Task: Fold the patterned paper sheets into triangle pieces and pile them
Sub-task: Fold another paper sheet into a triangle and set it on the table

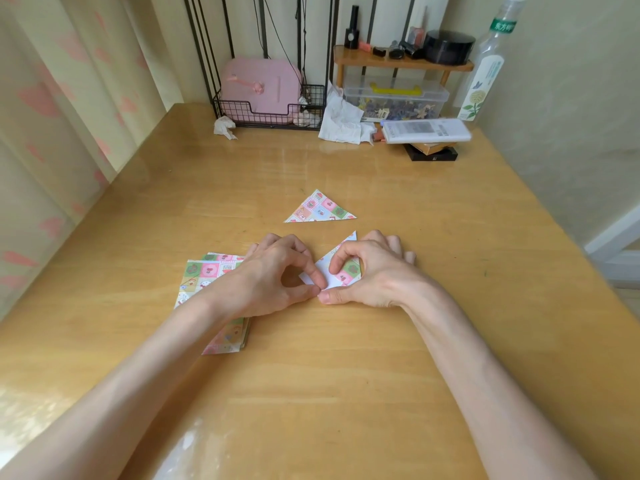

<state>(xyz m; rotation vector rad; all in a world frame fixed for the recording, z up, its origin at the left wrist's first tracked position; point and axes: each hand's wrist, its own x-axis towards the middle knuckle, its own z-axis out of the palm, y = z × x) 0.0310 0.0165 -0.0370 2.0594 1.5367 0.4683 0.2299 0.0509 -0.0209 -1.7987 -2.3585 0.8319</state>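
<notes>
A patterned paper sheet (341,268), partly folded with its white underside showing, lies on the wooden table (311,393) between my hands. My left hand (273,275) pinches its near left corner with thumb and forefinger. My right hand (374,271) pinches the same sheet, forefinger on the white face and thumb at the near edge. One folded patterned triangle (320,208) lies flat just beyond my hands. A stack of unfolded patterned sheets (204,275) lies to the left, partly hidden under my left wrist and forearm.
At the table's far edge stand a black wire basket (270,110) holding a pink case, crumpled tissues (341,121), a clear plastic box (394,98) under a small wooden shelf, a tall bottle (488,67) and a white remote (426,130). A curtain hangs at left.
</notes>
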